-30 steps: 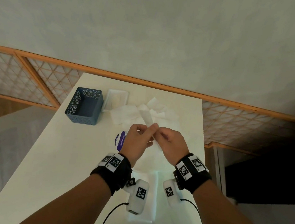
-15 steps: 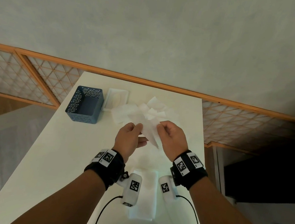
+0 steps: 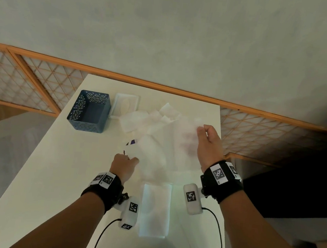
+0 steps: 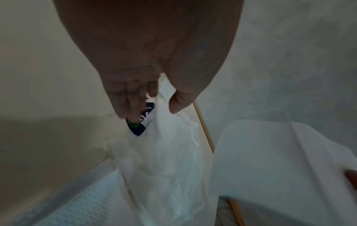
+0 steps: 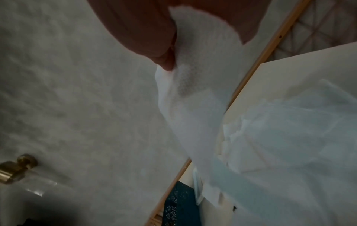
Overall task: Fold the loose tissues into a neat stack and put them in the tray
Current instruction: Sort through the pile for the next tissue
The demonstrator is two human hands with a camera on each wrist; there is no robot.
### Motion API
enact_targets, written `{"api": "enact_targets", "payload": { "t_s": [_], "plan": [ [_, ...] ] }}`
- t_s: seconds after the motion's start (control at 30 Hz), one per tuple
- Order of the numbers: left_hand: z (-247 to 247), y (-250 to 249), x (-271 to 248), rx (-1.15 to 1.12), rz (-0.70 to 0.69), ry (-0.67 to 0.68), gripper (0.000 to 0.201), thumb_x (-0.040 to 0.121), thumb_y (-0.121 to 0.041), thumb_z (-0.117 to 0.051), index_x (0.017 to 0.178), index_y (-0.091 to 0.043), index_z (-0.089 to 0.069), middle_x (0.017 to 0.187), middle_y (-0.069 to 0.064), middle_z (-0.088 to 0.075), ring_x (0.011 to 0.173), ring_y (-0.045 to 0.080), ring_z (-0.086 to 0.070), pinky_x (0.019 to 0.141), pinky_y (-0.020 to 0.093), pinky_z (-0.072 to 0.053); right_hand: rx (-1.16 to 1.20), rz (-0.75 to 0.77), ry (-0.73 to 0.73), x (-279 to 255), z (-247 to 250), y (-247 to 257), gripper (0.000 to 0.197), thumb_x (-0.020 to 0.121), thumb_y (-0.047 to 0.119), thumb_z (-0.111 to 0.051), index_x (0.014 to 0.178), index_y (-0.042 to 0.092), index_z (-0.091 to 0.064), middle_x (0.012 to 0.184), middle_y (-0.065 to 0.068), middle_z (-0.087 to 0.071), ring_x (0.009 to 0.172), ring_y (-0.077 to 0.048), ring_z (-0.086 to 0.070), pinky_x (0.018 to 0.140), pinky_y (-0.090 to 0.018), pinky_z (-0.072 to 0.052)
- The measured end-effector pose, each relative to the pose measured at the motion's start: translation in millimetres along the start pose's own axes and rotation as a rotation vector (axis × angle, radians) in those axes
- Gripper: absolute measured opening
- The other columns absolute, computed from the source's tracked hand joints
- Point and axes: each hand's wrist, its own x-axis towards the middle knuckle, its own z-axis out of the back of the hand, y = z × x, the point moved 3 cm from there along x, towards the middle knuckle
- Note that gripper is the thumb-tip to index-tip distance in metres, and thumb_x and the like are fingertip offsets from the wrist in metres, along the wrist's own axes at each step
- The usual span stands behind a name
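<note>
A single white tissue [image 3: 166, 144] is stretched open in the air between my hands, above the table. My left hand [image 3: 133, 159] pinches its near left corner; the left wrist view shows thumb and fingers [image 4: 133, 97] closed on the tissue [image 4: 164, 152]. My right hand [image 3: 200, 128] pinches the far right corner, with the thumb [image 5: 166, 59] pressed on the sheet [image 5: 193, 107]. Loose tissues [image 3: 139, 119] lie in a pile behind. A folded tissue [image 3: 155, 208] lies near me between my wrists. A dark blue perforated basket [image 3: 89, 113] and a shallow white tray [image 3: 125, 105] stand at the far left.
A purple packet [image 3: 132, 142] lies partly under the held tissue, just past my left hand. The white table [image 3: 55, 173] has bare surface on its left side. An orange-framed lattice screen [image 3: 33, 84] and a grey wall stand behind. The table's right edge [image 3: 220, 148] runs close to my right hand.
My hands have pulled apart, the left toward me and the right out to the far right. The tissue held bunched between them has opened into a wide sheet.
</note>
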Motion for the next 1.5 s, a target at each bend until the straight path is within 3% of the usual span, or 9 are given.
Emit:
{"api": "enact_targets", "payload": {
  "t_s": [0.07, 0.13, 0.3, 0.43, 0.67, 0.93, 1.1, 1.37, 1.5],
  "plan": [
    [4, -4, -6, 0.128, -0.029, -0.138, 0.065, 0.088, -0.031, -0.074, 0.14, -0.003, -0.048, 0.135, 0.012, -0.055, 0.12, 0.033, -0.057, 0.092, 0.039, -0.043, 0.074, -0.052, -0.01, -1, 2, 2, 0.019, 0.108, 0.03, -0.05, 0.1, 0.018, -0.063, 0.079, 0.008, -0.055, 0.07, -0.006, -0.048, 0.069, -0.029, -0.041],
    [5, -15, -17, 0.124, -0.143, -0.219, 0.068, 0.097, -0.03, -0.068, 0.153, -0.005, -0.039, 0.155, 0.011, -0.044, 0.138, 0.032, -0.048, 0.104, 0.037, -0.041, 0.152, -0.113, -0.021, -3, 4, 5, 0.02, 0.107, 0.031, -0.052, 0.1, 0.019, -0.066, 0.079, 0.01, -0.058, 0.075, -0.009, -0.051, 0.073, -0.03, -0.043],
    [-13, -51, -46, 0.0, -0.376, -0.075, 0.041, 0.103, -0.04, -0.06, 0.116, -0.001, -0.065, 0.119, 0.017, -0.069, 0.115, 0.035, -0.066, 0.098, 0.045, -0.052, 0.344, -0.205, 0.017, -12, 5, 13, 0.021, 0.104, 0.034, -0.059, 0.087, 0.03, -0.071, 0.083, 0.011, -0.067, 0.084, -0.015, -0.061, 0.081, -0.036, -0.051],
    [-30, -71, -77, -0.183, -0.397, 0.123, 0.04, 0.106, -0.05, -0.055, 0.114, -0.014, -0.069, 0.113, -0.004, -0.077, 0.099, 0.009, -0.075, 0.098, 0.034, -0.055, 0.451, -0.226, 0.097, -20, 5, 21, 0.021, 0.102, 0.031, -0.061, 0.084, 0.028, -0.071, 0.093, 0.003, -0.068, 0.091, -0.022, -0.062, 0.085, -0.04, -0.05],
    [-38, -86, -106, -0.298, -0.393, 0.326, 0.048, 0.107, -0.054, -0.051, 0.118, -0.014, -0.074, 0.115, 0.002, -0.079, 0.11, 0.022, -0.075, 0.098, 0.04, -0.058, 0.54, -0.245, 0.178, -33, -2, 29, 0.015, 0.101, 0.027, -0.065, 0.086, 0.024, -0.068, 0.098, -0.004, -0.069, 0.094, -0.024, -0.062, 0.088, -0.044, -0.049],
    [-36, -78, -106, -0.338, -0.384, 0.359, 0.04, 0.103, -0.041, -0.065, 0.112, -0.003, -0.075, 0.111, 0.014, -0.079, 0.101, 0.03, -0.076, 0.091, 0.041, -0.062, 0.303, -0.154, 0.145, -42, -6, 27, 0.024, 0.088, 0.049, -0.063, 0.097, 0.027, -0.067, 0.1, -0.007, -0.075, 0.096, -0.031, -0.071, 0.096, -0.062, -0.055],
    [-35, -72, -102, -0.359, -0.361, 0.312, 0.019, 0.105, -0.021, -0.064, 0.112, -0.008, -0.076, 0.111, 0.013, -0.079, 0.096, 0.025, -0.074, 0.089, 0.043, -0.061, 0.333, -0.162, 0.16, -47, -8, 24, 0.026, 0.085, 0.042, -0.069, 0.101, 0.021, -0.068, 0.101, -0.01, -0.077, 0.099, -0.038, -0.072, 0.093, -0.066, -0.055],
    [-32, -68, -95, -0.434, -0.274, 0.283, 0.025, 0.098, -0.012, -0.072, 0.122, -0.007, -0.069, 0.115, 0.016, -0.078, 0.103, 0.033, -0.075, 0.1, 0.05, -0.057, 0.243, -0.24, 0.09, -45, -5, 11, 0.05, 0.073, 0.055, -0.071, 0.115, 0.03, -0.063, 0.111, 0.004, -0.073, 0.107, -0.024, -0.069, 0.101, -0.057, -0.054],
    [-31, -68, -96, -0.459, -0.265, 0.293, 0.031, 0.097, -0.01, -0.073, 0.126, -0.003, -0.067, 0.12, 0.02, -0.075, 0.111, 0.036, -0.074, 0.101, 0.05, -0.058, 0.327, -0.513, 0.233, -46, -9, -1, 0.058, 0.091, 0.063, -0.064, 0.134, 0.024, -0.057, 0.13, -0.002, -0.066, 0.119, -0.022, -0.064, 0.109, -0.046, -0.049]
  ]
}}
